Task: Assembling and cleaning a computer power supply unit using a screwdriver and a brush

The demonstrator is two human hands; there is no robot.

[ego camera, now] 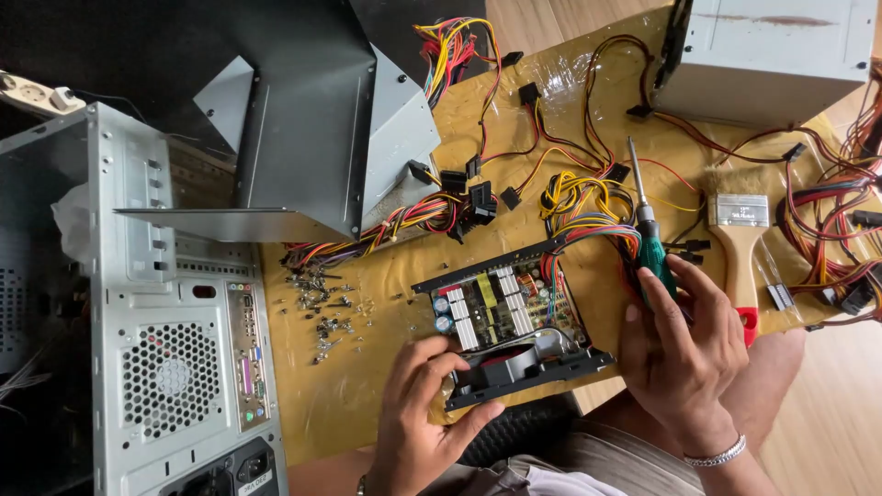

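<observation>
My left hand (418, 404) grips the near left corner of an opened power supply unit (510, 321), whose black frame and circuit board with capacitors and heat sinks face up. My right hand (680, 344) rests against the unit's right side and holds a green-handled screwdriver (648, 230), its shaft pointing away from me. A bundle of coloured wires (588, 207) runs out of the unit's far side.
A grey computer case (175, 358) stands at the left. Loose screws (326, 308) lie beside it. A paintbrush (741, 248) lies at the right. Two more power supplies (763, 50) (404, 138) and a bent metal cover (294, 129) sit at the back, among tangled cables.
</observation>
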